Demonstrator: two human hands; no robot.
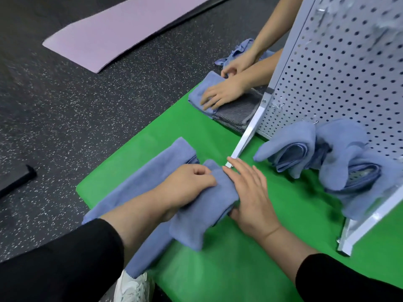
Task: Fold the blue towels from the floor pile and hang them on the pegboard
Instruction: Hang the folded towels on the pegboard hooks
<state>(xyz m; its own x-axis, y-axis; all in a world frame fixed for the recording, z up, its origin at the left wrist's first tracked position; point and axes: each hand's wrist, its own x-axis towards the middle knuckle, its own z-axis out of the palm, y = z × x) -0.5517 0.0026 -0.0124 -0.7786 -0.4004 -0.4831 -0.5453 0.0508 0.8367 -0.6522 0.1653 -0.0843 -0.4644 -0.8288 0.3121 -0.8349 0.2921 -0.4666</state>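
**Blue towel mid-fold on the green mat**

Lying on the green mat [229, 269]: a long blue towel [152, 184], folded into a strip, long axis running from near-left to far-right, far end pointing toward the pegboard's white foot [244, 142]. Folded over near the middle, with a shorter flap [196, 223] crossing the strip and hanging toward the camera.

Left hand [187, 184] on top of the fold, fingers curled and pinching the cloth. Right hand [248, 192] flat against the flap's right edge, fingers straight, fingertips near the foot's tip (thumb tucked under the cloth edge, hard to make out).

Hanging low on the white pegboard [349, 73], to the right: two folded blue towels [305, 147], drooping onto the mat.

Farther back, a second person's hands [222, 94] pressing a folded blue towel beside a grey cloth [239, 112]; behind them, a crumpled blue pile [239, 49] on the speckled floor [65, 105].
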